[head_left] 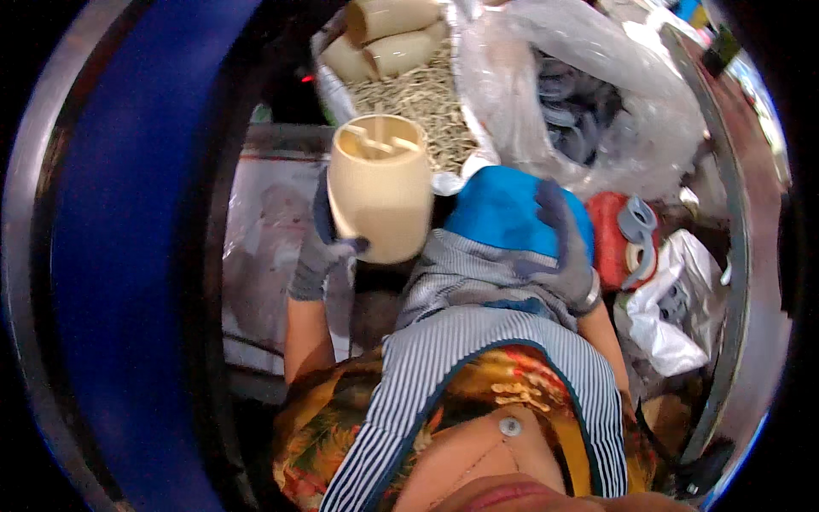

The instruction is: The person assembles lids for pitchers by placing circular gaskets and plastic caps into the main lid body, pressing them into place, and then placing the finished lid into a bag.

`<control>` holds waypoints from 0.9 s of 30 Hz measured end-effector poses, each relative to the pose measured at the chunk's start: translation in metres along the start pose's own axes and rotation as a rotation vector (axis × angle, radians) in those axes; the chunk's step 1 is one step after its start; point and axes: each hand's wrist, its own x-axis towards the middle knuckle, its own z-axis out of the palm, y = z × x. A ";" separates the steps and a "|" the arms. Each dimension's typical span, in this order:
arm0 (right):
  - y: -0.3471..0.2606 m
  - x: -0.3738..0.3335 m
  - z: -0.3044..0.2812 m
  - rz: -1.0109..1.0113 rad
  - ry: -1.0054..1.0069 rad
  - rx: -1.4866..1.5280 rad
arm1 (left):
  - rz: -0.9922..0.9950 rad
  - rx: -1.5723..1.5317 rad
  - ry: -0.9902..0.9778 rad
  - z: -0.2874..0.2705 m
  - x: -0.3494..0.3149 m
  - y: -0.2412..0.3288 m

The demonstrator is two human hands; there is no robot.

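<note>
- Cream container (381, 205): nearly upright, mouth up, on the near side of the white sack (339, 101).
- Left hand (327, 249): clamped on its left wall; firm, level pressure should suit that smooth side.
- Right hand (566, 266): fingers apart, over the blue cloth (499, 205), nearer than the sack and right of it; it could brace the opposite wall.
- Clear bag (505, 111): right of the sack.

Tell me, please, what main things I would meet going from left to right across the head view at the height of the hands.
Blue panel, gloved left hand, cream container, gloved right hand, red object, white bag.
</note>
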 end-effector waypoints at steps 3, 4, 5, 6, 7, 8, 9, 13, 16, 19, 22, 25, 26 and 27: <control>-0.016 0.032 0.012 -0.096 -0.132 -0.076 | 0.177 -0.025 -0.298 0.083 0.003 0.017; -0.013 0.030 0.012 -0.071 -0.071 -0.005 | 0.164 -0.088 -0.266 0.099 0.000 0.015; -0.009 0.026 0.011 -0.051 -0.006 0.062 | 0.152 -0.152 -0.238 0.112 0.002 0.011; -0.009 0.020 0.002 -0.028 0.023 0.029 | 0.332 0.037 -0.168 0.116 0.012 0.022; -0.010 0.011 -0.007 -0.004 0.053 -0.002 | 0.496 0.230 -0.057 0.120 0.022 0.035; -0.013 0.000 -0.014 0.037 0.069 -0.005 | 0.657 0.327 -0.205 0.126 0.028 0.049; -0.010 -0.011 -0.017 0.034 0.080 -0.079 | 0.748 0.462 -0.315 0.143 0.028 0.075; 0.007 -0.035 -0.019 0.033 0.123 -0.258 | 0.805 0.777 -0.419 0.213 0.042 0.087; 0.013 -0.051 -0.012 0.149 0.230 -0.123 | 0.796 0.834 -0.458 0.224 0.040 0.086; 0.016 -0.057 -0.018 0.116 0.144 -0.357 | 0.874 0.749 -0.655 0.227 0.041 0.076; 0.028 -0.057 -0.016 0.199 0.154 -0.252 | 0.907 0.747 -0.839 0.224 0.058 0.065; 0.029 -0.054 -0.016 0.216 0.119 -0.278 | 0.766 0.674 -0.962 0.216 0.069 0.076; 0.027 -0.048 -0.016 0.205 0.097 -0.268 | 0.746 0.592 -0.948 0.211 0.080 0.079; 0.025 -0.045 -0.015 0.204 0.112 -0.267 | 0.729 0.502 -0.942 0.205 0.090 0.080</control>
